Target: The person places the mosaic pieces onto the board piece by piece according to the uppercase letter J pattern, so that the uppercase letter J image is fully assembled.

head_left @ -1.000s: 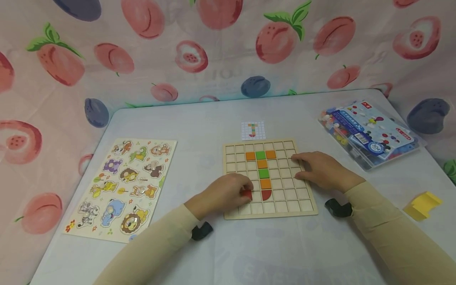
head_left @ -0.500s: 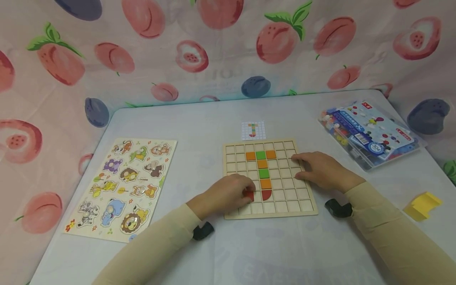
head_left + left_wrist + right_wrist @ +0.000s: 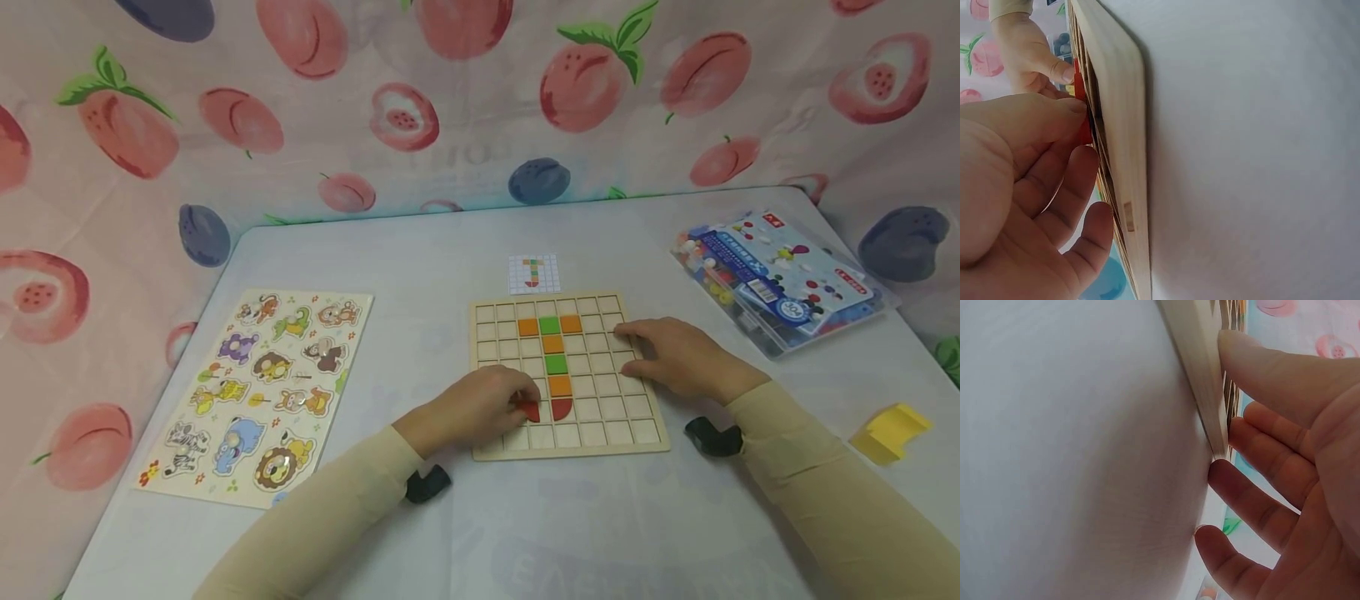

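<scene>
My left hand (image 3: 480, 408) pinches a red quarter-round tile (image 3: 530, 411) between thumb and index finger, low over the left part of a wooden grid board (image 3: 573, 455). In the left wrist view the red tile (image 3: 1080, 89) shows edge-on at the board's surface, partly behind the thumb. One cell to its right lies another red quarter-round tile (image 3: 561, 409), at the foot of a column of orange (image 3: 552, 344) and green tiles (image 3: 556, 364) topped by a short row. At the board's right edge rests my right hand (image 3: 671, 354), fingers loosely spread, thumb touching the rim (image 3: 1210, 381).
Behind the board lies a small grid card (image 3: 534, 275) with a coloured pattern. An animal puzzle board (image 3: 288, 392) is at the left. A clear plastic box of beads (image 3: 780, 283) stands back right, and a yellow folded piece (image 3: 890, 433) sits far right.
My left hand has shifted slightly right with the red tile, bringing it closer to the other red tile. The right hand stays at the board's edge.
</scene>
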### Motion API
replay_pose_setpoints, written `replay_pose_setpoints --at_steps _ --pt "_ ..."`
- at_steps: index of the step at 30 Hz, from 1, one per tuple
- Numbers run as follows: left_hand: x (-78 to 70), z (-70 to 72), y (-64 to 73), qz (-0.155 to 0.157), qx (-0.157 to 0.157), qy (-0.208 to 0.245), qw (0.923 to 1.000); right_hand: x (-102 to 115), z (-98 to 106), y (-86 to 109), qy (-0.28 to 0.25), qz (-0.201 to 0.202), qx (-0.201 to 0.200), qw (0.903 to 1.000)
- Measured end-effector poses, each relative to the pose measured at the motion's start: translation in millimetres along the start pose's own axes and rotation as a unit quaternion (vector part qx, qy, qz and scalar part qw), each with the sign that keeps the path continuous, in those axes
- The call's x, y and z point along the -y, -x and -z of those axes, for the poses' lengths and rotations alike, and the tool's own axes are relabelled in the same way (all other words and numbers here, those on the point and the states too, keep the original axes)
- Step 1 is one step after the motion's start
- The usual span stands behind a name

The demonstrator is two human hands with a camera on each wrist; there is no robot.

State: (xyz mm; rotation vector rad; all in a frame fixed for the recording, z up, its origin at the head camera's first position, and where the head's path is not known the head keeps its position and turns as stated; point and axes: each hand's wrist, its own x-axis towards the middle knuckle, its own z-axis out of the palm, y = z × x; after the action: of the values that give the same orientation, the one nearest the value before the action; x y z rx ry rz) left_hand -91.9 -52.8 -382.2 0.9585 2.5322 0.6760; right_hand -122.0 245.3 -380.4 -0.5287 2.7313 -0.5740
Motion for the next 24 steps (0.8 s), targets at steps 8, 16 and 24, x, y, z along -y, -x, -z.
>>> replay_pose_setpoints --at_steps 8,16,24 --pt "-0.7 1.8 -0.4 0.01 0.008 0.008 0.9999 -0.6 0.7 1.1 -0.001 -0.004 0.005 1.0" --pt "-0.4 1.6 -1.6 0.016 0.01 0.016 0.9997 -0.2 0.2 0.5 -0.003 -0.005 0.004 1.0" --pt "0.3 0.6 -4.0 0.012 0.007 0.019 0.9997 -0.7 -0.3 0.8 -0.001 -0.005 0.005 1.0"
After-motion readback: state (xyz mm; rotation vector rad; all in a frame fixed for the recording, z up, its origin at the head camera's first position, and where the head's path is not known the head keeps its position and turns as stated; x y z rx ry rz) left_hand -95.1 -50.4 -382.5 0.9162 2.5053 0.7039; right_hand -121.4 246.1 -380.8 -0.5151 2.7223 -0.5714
